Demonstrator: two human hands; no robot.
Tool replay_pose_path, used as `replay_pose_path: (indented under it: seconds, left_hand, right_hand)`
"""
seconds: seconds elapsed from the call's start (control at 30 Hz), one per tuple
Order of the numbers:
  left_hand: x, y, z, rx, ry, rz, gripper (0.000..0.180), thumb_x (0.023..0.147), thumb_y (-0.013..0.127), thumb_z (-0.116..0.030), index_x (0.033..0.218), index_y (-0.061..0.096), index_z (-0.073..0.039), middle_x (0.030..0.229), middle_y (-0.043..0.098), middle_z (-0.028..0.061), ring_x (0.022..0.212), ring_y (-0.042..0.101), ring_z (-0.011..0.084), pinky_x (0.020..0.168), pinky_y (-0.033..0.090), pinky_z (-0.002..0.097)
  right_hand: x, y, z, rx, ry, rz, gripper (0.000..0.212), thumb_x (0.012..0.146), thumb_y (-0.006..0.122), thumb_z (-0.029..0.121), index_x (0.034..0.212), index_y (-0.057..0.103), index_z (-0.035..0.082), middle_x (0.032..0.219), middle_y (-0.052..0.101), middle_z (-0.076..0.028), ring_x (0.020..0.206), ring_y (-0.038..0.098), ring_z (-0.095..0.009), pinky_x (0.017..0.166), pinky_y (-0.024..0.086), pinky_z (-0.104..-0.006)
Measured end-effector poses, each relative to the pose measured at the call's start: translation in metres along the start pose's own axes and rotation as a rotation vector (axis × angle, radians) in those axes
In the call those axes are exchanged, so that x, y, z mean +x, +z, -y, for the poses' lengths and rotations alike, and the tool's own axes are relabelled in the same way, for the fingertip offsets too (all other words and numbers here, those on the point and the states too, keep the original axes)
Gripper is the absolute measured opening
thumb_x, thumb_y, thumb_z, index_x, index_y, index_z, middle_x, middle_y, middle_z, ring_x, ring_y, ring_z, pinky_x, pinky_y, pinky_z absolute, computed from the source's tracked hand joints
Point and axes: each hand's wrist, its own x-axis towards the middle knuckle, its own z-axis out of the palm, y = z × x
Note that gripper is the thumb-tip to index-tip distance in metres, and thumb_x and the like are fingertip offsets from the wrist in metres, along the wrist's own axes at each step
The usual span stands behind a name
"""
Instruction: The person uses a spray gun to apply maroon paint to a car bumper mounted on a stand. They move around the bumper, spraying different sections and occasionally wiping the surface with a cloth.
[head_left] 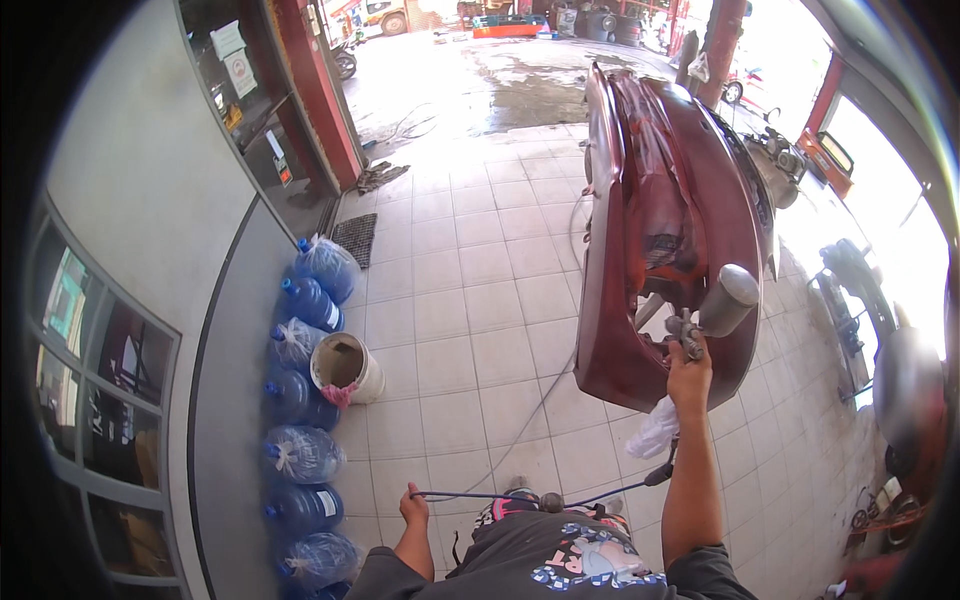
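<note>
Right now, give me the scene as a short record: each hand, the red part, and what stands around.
Right hand: grips a spray gun with a grey cup
Left hand: holds a blue hose
Dark red car body part: behind the gun in view; whether they touch cannot be told
Left side: blue jugs in a row along the wall
Beside jugs: white bucket, pink cloth at its rim

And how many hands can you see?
2: the left hand, lower left, holding the blue hose; the right hand, right of centre, gripping the spray gun.
</note>
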Motion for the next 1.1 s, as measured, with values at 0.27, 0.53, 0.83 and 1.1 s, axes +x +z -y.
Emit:
replay_pose_path:
  seconds: [0.27, 0.53, 0.83, 1.1]
  left_hand:
    - [0.028, 0.009, 0.005, 0.065, 0.278, 0.029, 0.066, 0.104, 0.045, -0.056, 0.07, 0.064, -0.002, 0.062, 0.061, 0.01, 0.048, 0.058, 0.0211, 0.047, 0.046, 0.0357]
    - [0.018, 0.044, -0.01, 0.302, 0.172, 0.358, 0.056, 0.105, 0.051, -0.042, 0.07, 0.068, -0.001, 0.066, 0.066, 0.0128, 0.066, 0.064, 0.0247, 0.068, 0.05, 0.0391]
    - [-0.005, 0.088, -0.075, 0.289, 0.539, 0.511, 0.04, 0.103, 0.055, -0.036, 0.093, 0.073, -0.001, 0.083, 0.07, 0.0142, 0.08, 0.066, 0.0226, 0.072, 0.052, 0.0358]
    - [-0.116, 0.082, -0.073, 0.672, 0.555, 0.551, 0.032, 0.098, 0.061, -0.026, 0.085, 0.077, -0.002, 0.089, 0.074, 0.0172, 0.091, 0.07, 0.0266, 0.086, 0.051, 0.0384]
  right_hand:
    - [-0.063, -0.022, -0.028, -0.32, -0.081, -0.284, 0.059, 0.098, 0.065, 0.027, 0.15, 0.04, 0.014, 0.127, 0.064, -0.027, 0.115, 0.061, -0.048, 0.091, 0.051, -0.0525]
    - [-0.168, -0.089, -0.048, 0.019, 0.245, -0.057, 0.047, 0.096, 0.07, 0.019, 0.141, 0.058, 0.012, 0.102, 0.075, -0.017, 0.083, 0.071, -0.021, 0.079, 0.054, -0.0337]
    - [-0.217, -0.13, -0.147, 0.079, 0.246, -0.105, 0.042, 0.096, 0.072, 0.018, 0.135, 0.061, 0.006, 0.084, 0.07, -0.006, 0.074, 0.062, -0.011, 0.071, 0.052, -0.0279]
    - [-0.209, -0.185, -0.227, 0.089, 0.207, -0.178, 0.044, 0.094, 0.074, 0.022, 0.134, 0.062, 0.008, 0.099, 0.075, -0.018, 0.088, 0.072, -0.027, 0.08, 0.055, -0.035]
